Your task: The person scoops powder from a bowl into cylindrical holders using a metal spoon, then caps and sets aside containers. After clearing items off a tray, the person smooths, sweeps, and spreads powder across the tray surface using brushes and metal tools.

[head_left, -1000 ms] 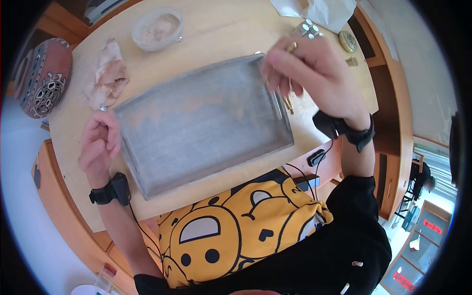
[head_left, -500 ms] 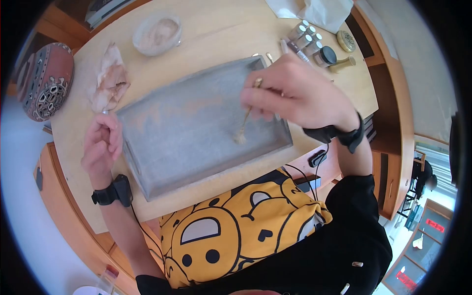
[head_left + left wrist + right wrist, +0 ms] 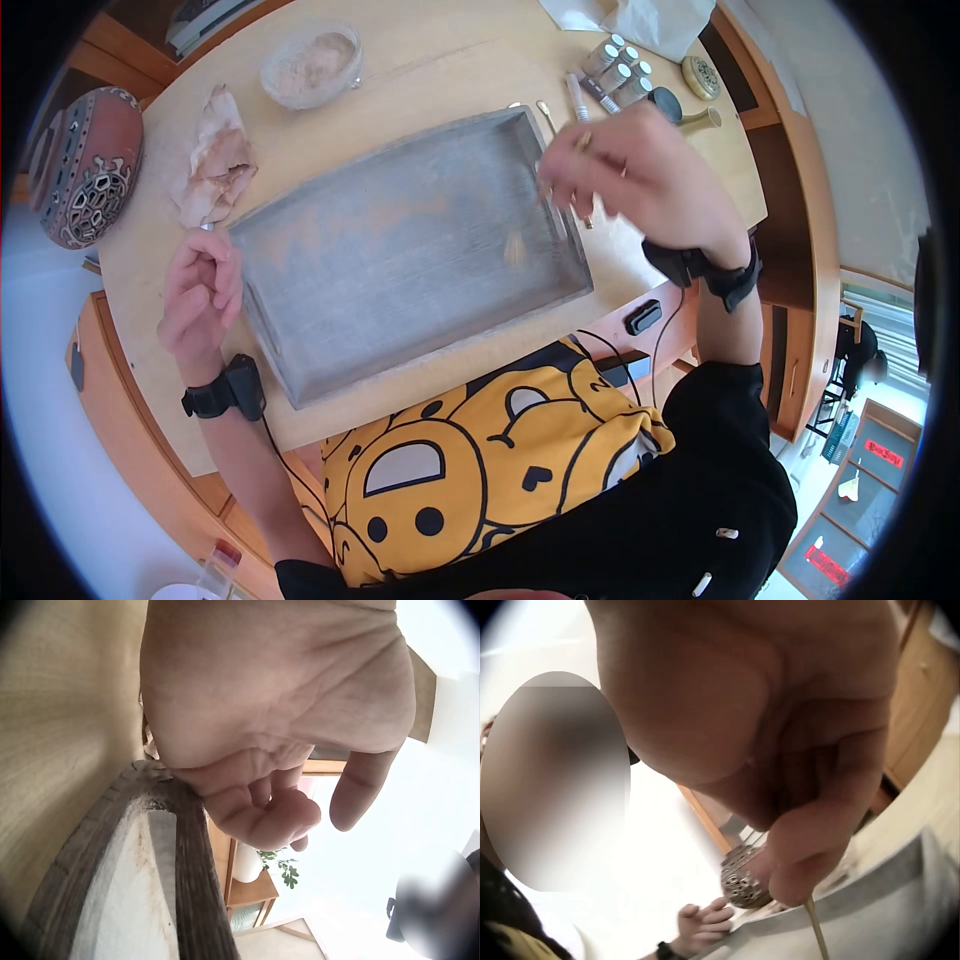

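A grey rectangular tray (image 3: pixel 400 240) lies on the table, with faint tan dust across its surface. My right hand (image 3: pixel 650 175) is above the tray's right end and pinches a thin brass-coloured brush, its blurred bristles (image 3: pixel 515 250) over the tray's right part. In the right wrist view the brush handle (image 3: pixel 817 930) comes down from between thumb and fingers. Beside the tray's left corner rests my left hand (image 3: pixel 203 290), fingers loosely curled around nothing. The left wrist view shows that hand (image 3: pixel 277 712) against the tray's corner (image 3: pixel 154 787).
Behind the tray are a glass bowl of pinkish powder (image 3: pixel 318 70) and a crumpled stained cloth (image 3: pixel 218 165). A patterned pot (image 3: pixel 95 165) stands far left. Small capped jars (image 3: pixel 615 75), a brass lid (image 3: pixel 702 78) and a white bag (image 3: pixel 665 25) are at the back right.
The right hand came down over the tray with the brush, then moved back rightward toward the tray's right edge. The left hand has stayed nearly still.
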Available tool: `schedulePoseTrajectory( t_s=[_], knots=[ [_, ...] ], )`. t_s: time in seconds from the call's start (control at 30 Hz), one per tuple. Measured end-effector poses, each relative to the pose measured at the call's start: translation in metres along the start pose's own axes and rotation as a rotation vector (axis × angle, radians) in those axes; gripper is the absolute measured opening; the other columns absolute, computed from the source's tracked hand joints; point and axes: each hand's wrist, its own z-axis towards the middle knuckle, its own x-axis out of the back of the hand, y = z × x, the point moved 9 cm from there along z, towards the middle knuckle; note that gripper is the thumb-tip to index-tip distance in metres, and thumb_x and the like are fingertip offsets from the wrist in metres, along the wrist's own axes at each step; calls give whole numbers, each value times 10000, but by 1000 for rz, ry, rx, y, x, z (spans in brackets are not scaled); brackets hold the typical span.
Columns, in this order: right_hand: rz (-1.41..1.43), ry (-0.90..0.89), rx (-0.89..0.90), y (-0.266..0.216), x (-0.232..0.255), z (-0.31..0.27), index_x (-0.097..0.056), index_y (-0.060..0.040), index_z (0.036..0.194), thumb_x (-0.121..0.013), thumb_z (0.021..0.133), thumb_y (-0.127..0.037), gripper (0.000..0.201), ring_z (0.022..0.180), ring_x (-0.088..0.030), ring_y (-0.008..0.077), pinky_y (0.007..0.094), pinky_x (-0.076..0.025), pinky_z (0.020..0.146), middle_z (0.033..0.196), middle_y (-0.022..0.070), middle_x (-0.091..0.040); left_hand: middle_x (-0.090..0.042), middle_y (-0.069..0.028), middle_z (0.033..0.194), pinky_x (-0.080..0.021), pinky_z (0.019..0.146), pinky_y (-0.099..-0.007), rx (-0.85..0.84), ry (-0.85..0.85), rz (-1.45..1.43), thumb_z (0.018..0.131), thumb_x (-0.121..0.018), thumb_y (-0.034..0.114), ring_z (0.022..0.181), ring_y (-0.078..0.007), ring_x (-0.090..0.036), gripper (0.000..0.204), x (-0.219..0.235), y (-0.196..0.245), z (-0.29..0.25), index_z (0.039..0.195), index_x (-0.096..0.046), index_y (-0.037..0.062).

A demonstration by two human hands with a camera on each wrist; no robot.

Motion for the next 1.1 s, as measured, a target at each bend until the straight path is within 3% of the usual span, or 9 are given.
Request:
schedulePoseTrajectory(
  t_s=[0.1, 0.17, 0.23, 0.43, 0.57, 0.6, 0.83, 0.97, 1.1],
  knots=[
    [127, 175, -30, 0, 28, -7, -684, 33, 877, -535, 983, -166, 270, 582, -665, 151, 260, -507, 537, 674, 105, -672, -421, -34, 836, -354, 438, -155, -7, -7, -3, 836, -682, 307, 633, -56, -391, 468, -1, 1, 3, 1084, -467, -27],
    [191, 125, -84, -3, 23, -17, -679, 38, 868, -548, 979, -166, 267, 579, -662, 151, 259, -505, 540, 663, 100, -665, -420, -34, 835, -356, 439, -154, 1, 4, -17, 838, -683, 307, 635, -55, -391, 466, -1, -2, 0, 1082, -467, -26],
    [195, -158, 121, -24, -5, -21, -677, 55, 847, -496, 989, -103, 280, 563, -652, 134, 227, -488, 483, 734, 92, -690, -419, -32, 835, -358, 439, -155, -5, 3, 4, 833, -687, 311, 633, -53, -389, 468, -2, 1, 1, 1073, -466, -24],
    [103, 92, -96, 6, 22, -18, -676, 56, 862, -548, 957, -113, 232, 586, -657, 146, 268, -514, 536, 700, 94, -672, -416, -27, 832, -353, 438, -153, 2, 12, 11, 828, -689, 315, 629, -48, -384, 475, -4, 1, 1, 1076, -463, -20],
    [144, -69, -75, -14, 21, -29, -674, 52, 837, -540, 953, -96, 230, 593, -657, 139, 263, -509, 530, 725, 90, -679, -414, -24, 831, -351, 440, -150, 2, 5, 12, 828, -689, 321, 626, -44, -380, 482, -2, -1, 1, 1082, -462, -20],
    [124, -113, 35, -20, 13, -30, -666, 52, 815, -552, 948, -92, 227, 590, -661, 151, 263, -508, 534, 697, 91, -669, -413, -23, 830, -350, 440, -149, 8, 8, 8, 827, -689, 323, 626, -43, -379, 484, -1, -2, 1, 1083, -462, -19],
    [8, 79, -21, -15, 25, -20, -667, 30, 805, -557, 933, -77, 200, 554, -652, 182, 273, -501, 540, 647, 95, -659, -411, -15, 828, -348, 438, -148, 15, 5, 5, 833, -685, 326, 623, -39, -377, 481, -5, 0, 2, 1087, -463, -18],
    [-60, -146, 184, -36, 0, -28, -665, 52, 818, -546, 952, -74, 219, 528, -638, 175, 279, -493, 500, 683, 108, -670, -409, -12, 829, -344, 438, -147, 8, -14, 14, 836, -683, 332, 623, -37, -376, 482, -7, 0, 3, 1086, -464, -17],
    [-335, -75, 172, -27, -4, -13, -653, 47, 792, -575, 922, -52, 181, 571, -657, 194, 289, -500, 531, 702, 107, -665, -408, -10, 826, -341, 440, -144, 10, -4, 33, 836, -682, 341, 623, -34, -375, 482, -6, 0, 3, 1081, -467, -15]
  ],
)
